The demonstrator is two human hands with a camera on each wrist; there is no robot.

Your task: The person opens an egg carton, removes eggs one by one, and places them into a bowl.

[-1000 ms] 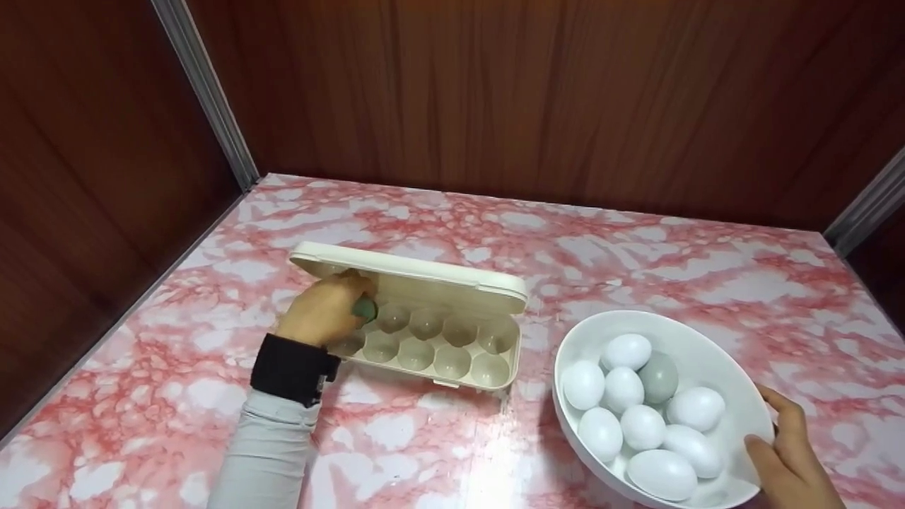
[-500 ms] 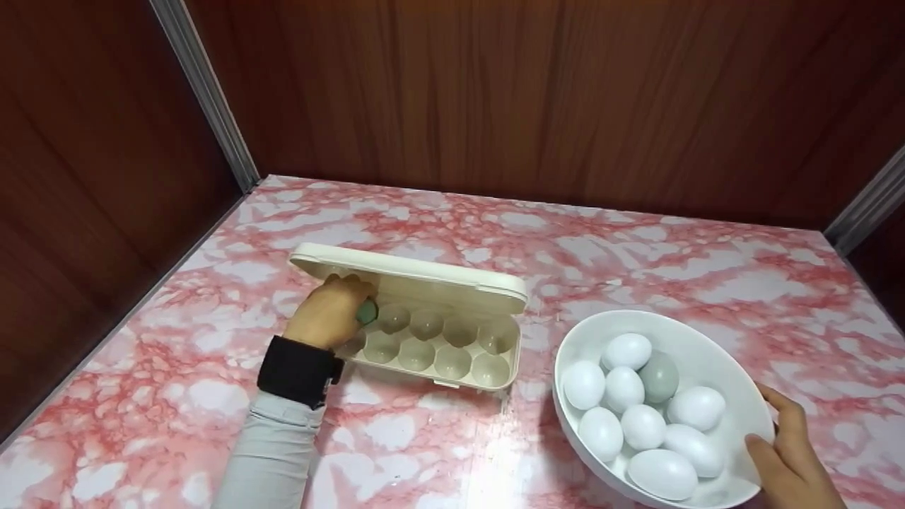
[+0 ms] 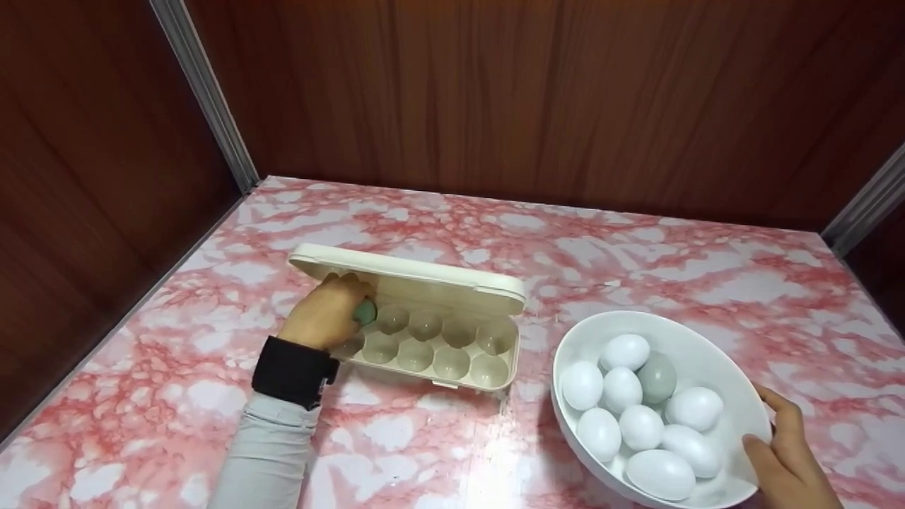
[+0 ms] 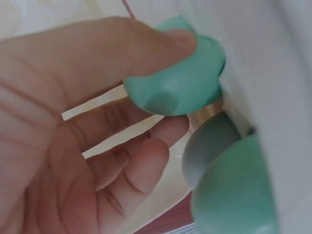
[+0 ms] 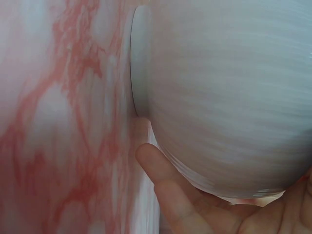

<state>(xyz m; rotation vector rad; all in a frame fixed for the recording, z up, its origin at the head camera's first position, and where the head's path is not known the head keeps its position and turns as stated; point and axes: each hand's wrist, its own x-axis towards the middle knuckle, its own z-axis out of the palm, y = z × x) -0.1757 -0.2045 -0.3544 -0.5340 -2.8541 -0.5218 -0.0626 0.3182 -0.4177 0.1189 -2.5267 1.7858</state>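
Note:
At the left end of the cream egg carton [image 3: 452,384] my left hand [image 3: 327,311] pinches a green egg [image 4: 180,78] between thumb and fingers. Two more green eggs [image 4: 239,190] sit beside it in the left wrist view; from the head view my hand hides them. The carton's lid [image 3: 410,268] stands partly raised over the back row. My right hand [image 3: 792,452] grips the right side of a white bowl [image 3: 728,396], thumb on the rim and fingers underneath along the outer wall [image 5: 234,97]. Several white eggs [image 3: 642,427] and one grey-green egg [image 3: 657,378] lie inside the bowl.
Both containers stand on a pink and white marbled table [image 3: 424,452], the bowl to the right of the carton. Dark wood panels [image 3: 495,106] close off the back and sides, with a metal post [image 3: 205,92] at the back left corner.
My left hand shifts only slightly at the carton's left end, keeping the green egg in its fingers. The right hand and the bowl stay essentially in place.

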